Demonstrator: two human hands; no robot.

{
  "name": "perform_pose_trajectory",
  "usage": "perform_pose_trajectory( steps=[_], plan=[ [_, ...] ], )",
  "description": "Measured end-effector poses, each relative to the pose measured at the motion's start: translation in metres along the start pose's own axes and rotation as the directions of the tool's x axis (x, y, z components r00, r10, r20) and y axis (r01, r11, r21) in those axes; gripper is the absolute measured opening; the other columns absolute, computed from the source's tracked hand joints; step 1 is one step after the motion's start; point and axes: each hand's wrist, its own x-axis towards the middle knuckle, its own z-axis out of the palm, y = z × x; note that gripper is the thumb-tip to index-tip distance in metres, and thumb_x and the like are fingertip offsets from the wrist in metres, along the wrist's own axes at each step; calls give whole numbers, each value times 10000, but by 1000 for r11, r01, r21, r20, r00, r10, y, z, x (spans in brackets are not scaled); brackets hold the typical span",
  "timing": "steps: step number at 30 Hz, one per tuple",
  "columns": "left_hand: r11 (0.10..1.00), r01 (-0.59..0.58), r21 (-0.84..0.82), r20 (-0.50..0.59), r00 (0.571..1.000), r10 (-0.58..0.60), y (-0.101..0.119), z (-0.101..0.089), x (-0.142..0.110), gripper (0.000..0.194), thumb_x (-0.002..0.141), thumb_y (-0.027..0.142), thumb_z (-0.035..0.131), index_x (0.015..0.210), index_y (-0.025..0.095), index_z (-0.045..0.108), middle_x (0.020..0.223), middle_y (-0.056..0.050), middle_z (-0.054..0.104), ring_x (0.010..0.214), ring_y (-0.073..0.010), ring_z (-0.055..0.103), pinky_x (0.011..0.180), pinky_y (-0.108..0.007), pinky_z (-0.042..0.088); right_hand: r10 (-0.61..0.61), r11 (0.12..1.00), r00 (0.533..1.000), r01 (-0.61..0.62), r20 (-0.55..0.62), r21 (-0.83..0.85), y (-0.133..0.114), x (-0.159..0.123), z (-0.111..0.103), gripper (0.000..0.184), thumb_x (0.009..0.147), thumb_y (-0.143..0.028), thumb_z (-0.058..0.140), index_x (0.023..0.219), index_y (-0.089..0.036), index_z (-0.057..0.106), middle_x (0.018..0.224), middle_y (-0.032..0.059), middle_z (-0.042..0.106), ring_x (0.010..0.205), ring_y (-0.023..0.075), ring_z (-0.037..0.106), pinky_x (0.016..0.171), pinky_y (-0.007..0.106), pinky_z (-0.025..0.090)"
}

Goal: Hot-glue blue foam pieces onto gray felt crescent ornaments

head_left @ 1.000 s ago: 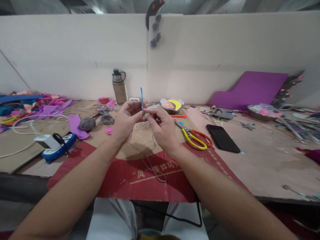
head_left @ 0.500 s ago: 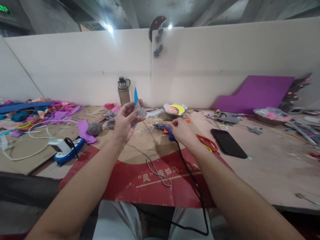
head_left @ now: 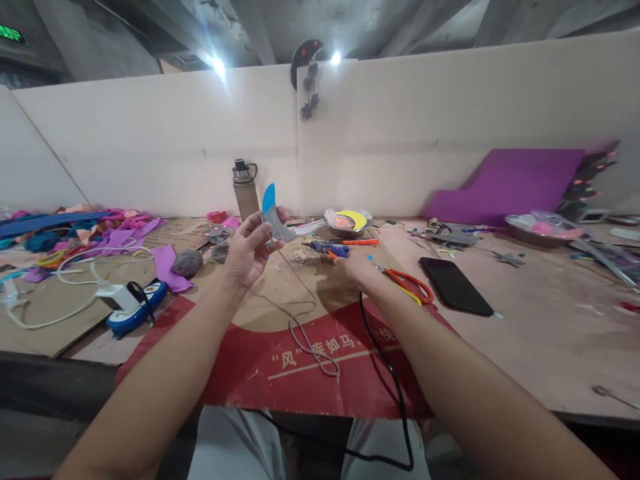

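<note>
My left hand [head_left: 250, 250] pinches a blue crescent-shaped piece [head_left: 269, 198], raised above the table. Grey yarn [head_left: 275, 223] is wound round its lower part, and a strand [head_left: 300, 280] hangs down into loops on the red paper. My right hand [head_left: 354, 269] is closed around a blue hot glue gun [head_left: 325, 249], its nozzle pointing left, just right of the crescent. The gun's black cord [head_left: 375, 347] runs down past the table edge. Some of my right fingers are hidden behind the hand. Red-handled scissors [head_left: 410, 283] lie beside my right forearm.
A phone [head_left: 455, 287] lies to the right. Behind my hands are a dish [head_left: 347, 230] with a yellow crescent and a bottle [head_left: 245, 190]. On the left are a blue power strip [head_left: 137, 313], grey yarn balls [head_left: 187, 263] and felt scraps [head_left: 115, 237].
My right hand has lowered slightly and taken hold of the glue gun, which now lies more level. The crescent in my left hand has turned, showing its broad blue face.
</note>
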Motion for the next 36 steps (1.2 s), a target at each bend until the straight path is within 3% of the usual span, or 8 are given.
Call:
perform_pose_trajectory(
  steps=[3,6,10,12,16,21,26,36],
  plan=[
    [1000,-6,6,-26,1000,6,1,-2,1,311,733,289,785,1011,204,674,1240,-84,686,1189,-244,625,598,-154,593,9,961,990,30,-139,275,-8,-10,-12,257,731,-266,522,955,-174,606,730,39,621,632,196,581,563,293,442],
    [1000,-2,6,-42,999,3,1,-3,2,306,728,281,787,1001,203,672,1244,-83,686,1181,-243,631,603,-158,596,-42,801,963,192,-268,567,-25,-25,-22,317,686,-232,537,1001,-207,549,788,-3,576,647,145,517,579,271,449],
    [1000,13,3,-39,999,-12,0,-3,1,300,735,272,781,1005,203,671,1245,-85,685,1168,-244,640,613,-170,600,-262,505,948,295,-182,811,-51,-50,-30,364,719,-257,597,1064,-245,483,866,-6,576,641,116,511,534,249,432],
    [1000,13,8,-34,999,-13,0,-2,2,295,737,272,779,1002,196,675,1238,-91,687,1147,-242,651,612,-175,602,-340,436,932,278,-130,856,-59,-61,-31,342,760,-288,600,1071,-256,463,865,0,585,612,111,488,466,235,374],
    [1000,7,14,-27,1000,-7,-1,-3,2,309,736,275,782,1012,184,677,1218,-99,693,1110,-229,668,595,-165,593,-377,472,915,324,-144,820,-59,-70,-31,328,804,-273,605,1097,-280,459,905,-4,602,602,101,472,473,233,365],
    [1000,-8,26,-53,999,10,-2,-4,3,325,696,262,818,975,180,672,1024,-78,743,937,-186,716,574,-156,578,-434,582,876,450,-210,678,-53,-69,-30,361,845,-248,575,1192,-297,487,1118,26,625,922,182,586,759,345,513],
    [1000,-14,17,-71,997,15,-2,-2,2,335,665,262,840,943,183,671,883,-45,742,750,-137,705,549,-156,568,-488,578,827,545,-278,608,-55,-69,-28,427,857,-209,551,1267,-299,477,1236,39,611,1067,218,581,977,458,465],
    [1000,-19,12,-92,996,20,-3,-4,4,327,663,244,831,945,187,675,897,-30,722,683,-102,663,538,-167,550,-496,618,830,544,-256,568,-56,-69,-29,573,852,-225,549,1403,-299,410,1367,64,566,1171,247,559,1042,493,428]
  ],
)
